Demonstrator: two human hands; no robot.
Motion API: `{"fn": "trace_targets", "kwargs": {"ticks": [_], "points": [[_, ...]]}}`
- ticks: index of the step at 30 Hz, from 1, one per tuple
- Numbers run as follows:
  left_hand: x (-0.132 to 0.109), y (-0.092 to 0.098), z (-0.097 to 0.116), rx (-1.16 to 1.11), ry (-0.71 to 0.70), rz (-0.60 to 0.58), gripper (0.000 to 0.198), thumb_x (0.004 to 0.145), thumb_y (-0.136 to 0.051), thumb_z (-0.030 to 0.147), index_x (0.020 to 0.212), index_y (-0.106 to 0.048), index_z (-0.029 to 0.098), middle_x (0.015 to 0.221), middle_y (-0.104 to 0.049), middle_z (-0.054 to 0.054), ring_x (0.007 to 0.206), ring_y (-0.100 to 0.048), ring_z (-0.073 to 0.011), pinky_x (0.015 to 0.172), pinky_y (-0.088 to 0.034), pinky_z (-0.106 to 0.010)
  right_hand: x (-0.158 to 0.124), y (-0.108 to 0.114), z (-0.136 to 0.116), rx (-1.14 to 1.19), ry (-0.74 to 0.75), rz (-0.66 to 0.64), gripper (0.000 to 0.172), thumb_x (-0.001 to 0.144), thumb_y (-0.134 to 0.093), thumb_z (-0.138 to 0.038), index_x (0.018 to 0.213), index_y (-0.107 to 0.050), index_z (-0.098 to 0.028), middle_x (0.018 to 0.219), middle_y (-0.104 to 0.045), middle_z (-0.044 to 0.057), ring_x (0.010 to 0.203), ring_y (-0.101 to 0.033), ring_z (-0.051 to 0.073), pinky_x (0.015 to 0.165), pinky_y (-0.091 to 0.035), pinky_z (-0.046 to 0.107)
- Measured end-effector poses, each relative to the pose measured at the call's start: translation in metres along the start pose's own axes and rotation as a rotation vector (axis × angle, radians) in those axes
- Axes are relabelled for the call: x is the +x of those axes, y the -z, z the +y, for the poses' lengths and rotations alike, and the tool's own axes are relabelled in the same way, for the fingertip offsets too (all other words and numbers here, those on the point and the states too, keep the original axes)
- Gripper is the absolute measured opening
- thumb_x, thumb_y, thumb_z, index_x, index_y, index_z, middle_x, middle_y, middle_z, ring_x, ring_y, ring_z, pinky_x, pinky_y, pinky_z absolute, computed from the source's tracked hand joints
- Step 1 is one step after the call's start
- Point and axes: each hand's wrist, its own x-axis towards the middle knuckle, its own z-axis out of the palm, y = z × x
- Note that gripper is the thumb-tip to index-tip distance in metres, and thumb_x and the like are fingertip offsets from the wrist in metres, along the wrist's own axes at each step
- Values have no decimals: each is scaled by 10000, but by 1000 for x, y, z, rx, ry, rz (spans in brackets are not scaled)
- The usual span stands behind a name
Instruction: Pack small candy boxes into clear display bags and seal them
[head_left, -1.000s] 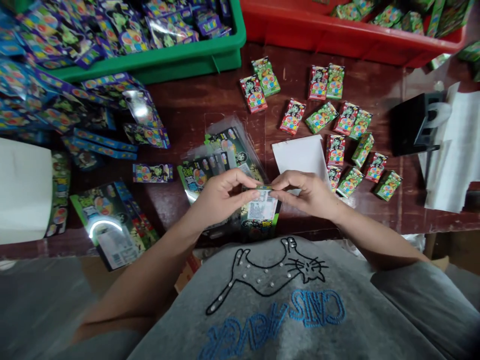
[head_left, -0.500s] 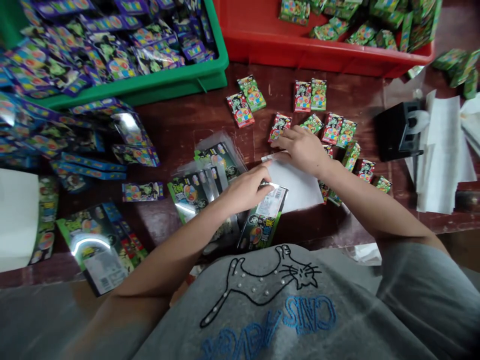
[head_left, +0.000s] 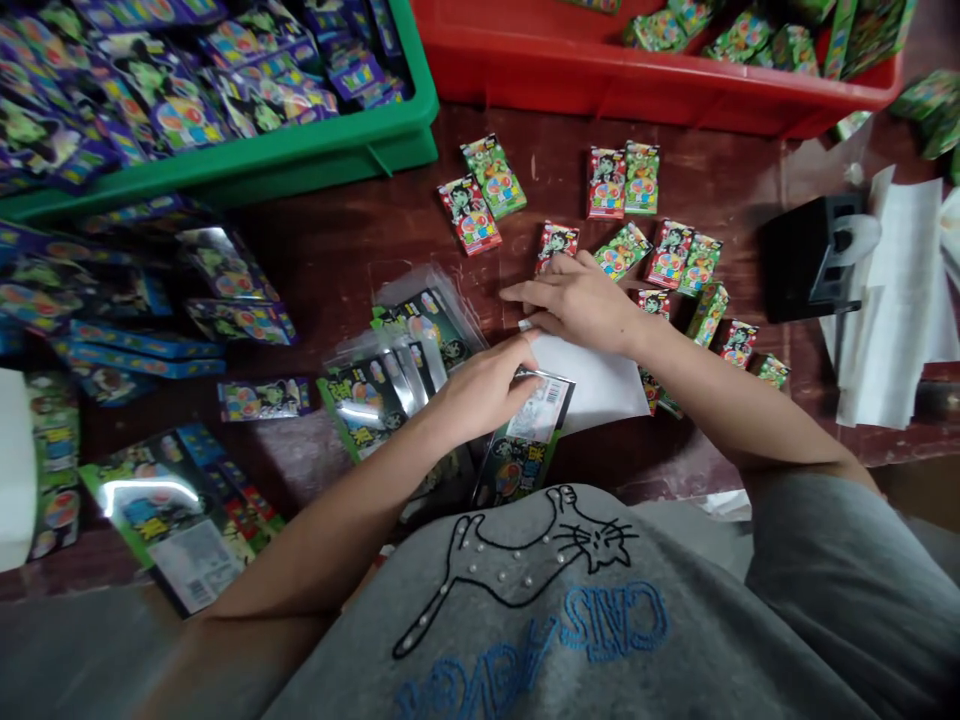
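Observation:
My left hand (head_left: 486,388) pinches the top of a dark printed pouch (head_left: 523,445) with a white barcode label, at the table's near edge. My right hand (head_left: 581,300) lies with its fingers stretched out leftward over the upper corner of a white sheet (head_left: 600,385). It rests just below a small red packet (head_left: 556,241), and I see nothing held in it. Several small red and green packets (head_left: 679,262) are spread on the brown table (head_left: 360,240) beyond and to the right of that hand. More clear-fronted pouches (head_left: 390,380) are stacked left of my left hand.
A green bin (head_left: 300,160) of purple packs stands at the back left, and a red bin (head_left: 660,85) of green packs at the back right. Loose purple packs (head_left: 150,290) pile up on the left. A black dispenser (head_left: 814,258) and white paper strips (head_left: 892,300) sit at the right.
One second ago both hands held the pouch together. My right hand let go and reached forward to the white sheet and small packets, then shifted slightly left. My left hand lowered the pouch.

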Motion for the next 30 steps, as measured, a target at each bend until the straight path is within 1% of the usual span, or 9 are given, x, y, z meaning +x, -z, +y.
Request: {"fn": "trace_targets", "kwargs": {"ticks": [3, 7, 9, 12, 14, 18, 23, 26, 30], "points": [[-1, 0, 2, -27, -2, 25, 109, 973, -657, 237, 1081, -651, 225, 1560, -636, -128, 1376, -673, -301, 1162, -539, -504, -1, -2, -2, 191, -16, 71, 387, 1051, -583, -294, 1431, -622, -234, 982, -776, 41, 1013, -614, 243, 1015, -433, 453], [-5, 2, 4, -44, -5, 35, 66, 979, -638, 195, 1042, -639, 215, 1566, -624, -134, 1325, -694, -270, 1149, -541, -469, -16, 13, -10, 653, -71, 239, 573, 1022, -662, -493, 1505, -482, -243, 989, -707, 13, 899, -671, 186, 875, -553, 371], [-9, 4, 4, -76, -10, 65, 109, 947, -661, 181, 1050, -655, 214, 1459, -685, -131, 1216, -729, -251, 1060, -585, -441, -31, 20, -23, 786, -121, 227, 633, 979, -729, -513, 1496, -467, -259, 975, -686, 3, 889, -688, 184, 830, -575, 358], [-18, 6, 3, -218, 33, 125, 139, 899, -699, 188, 1035, -681, 214, 1109, -762, -73, 918, -739, -187, 798, -613, -335, -53, 16, -46, 873, -189, 133, 659, 937, -790, -432, 1475, -462, -240, 935, -682, -6, 870, -699, 182, 789, -573, 351], [-24, 7, 4, -330, 86, 134, 133, 887, -711, 211, 1018, -688, 205, 937, -750, -36, 772, -704, -156, 673, -568, -285, -64, 5, -58, 873, -233, 114, 673, 928, -788, -365, 1482, -436, -217, 920, -693, -10, 850, -696, 175, 762, -558, 344], [-33, 9, 11, -433, 100, 163, 160, 860, -743, 251, 1001, -703, 188, 885, -753, -27, 744, -696, -142, 681, -561, -275, -72, -15, -72, 784, -257, 178, 746, 940, -754, -345, 1565, -366, -222, 961, -715, 0, 864, -693, 189, 827, -572, 382], [-43, 15, 15, -488, 99, 183, 204, 827, -772, 269, 997, -701, 181, 898, -764, -39, 748, -701, -144, 683, -575, -272, -77, -16, -91, 350, -210, 289, 707, 1035, -648, -432, 1666, -346, -325, 1109, -764, 39, 1011, -649, 265, 1002, -512, 486], [-48, 19, 16, -497, 78, 170, 208, 820, -777, 267, 990, -691, 183, 947, -774, -54, 789, -711, -152, 724, -586, -288, -79, -18, -102, 187, -159, 268, 661, 1089, -553, -357, 1704, -311, -335, 1087, -804, 19, 1008, -618, 266, 1043, -443, 497], [-51, 23, 17, -510, 24, 111, 241, 788, -817, 278, 922, -632, 204, 893, -745, -25, 793, -707, -158, 727, -578, -297, -73, -19, -111, 204, -100, 187, 767, 1095, -517, -284, 1755, -128, -296, 1215, -803, 34, 1065, -609, 269, 1065, -425, 506]]}}
